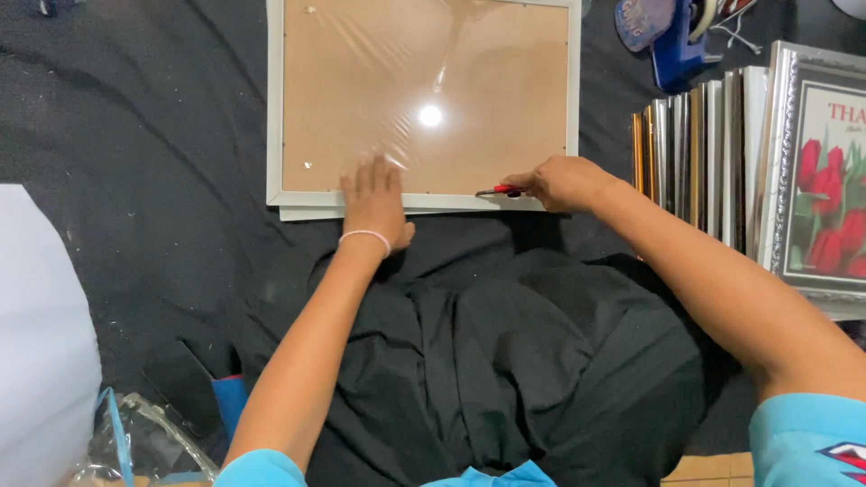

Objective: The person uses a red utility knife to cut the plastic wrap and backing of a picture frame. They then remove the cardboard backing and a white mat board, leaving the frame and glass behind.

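At three o'clock a stack of framed prints [713, 153] stands on edge, the front one showing red tulips, with a blue tape dispenser [672, 45] at one o'clock. My left hand [373, 200] lies flat, fingers spread, on the white picture frame [424, 104] at twelve o'clock. My right hand [561, 183] is clamped on a red-handled cutter [499, 190], its long axis level, tip pointing to nine o'clock along the frame's near edge.

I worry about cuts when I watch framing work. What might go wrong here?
The left hand lies flat on the frame's lower edge, in line with the red-handled cutter held by the right hand; a slip could reach the fingers. The blade might also tear the clear film or mark the white rim.
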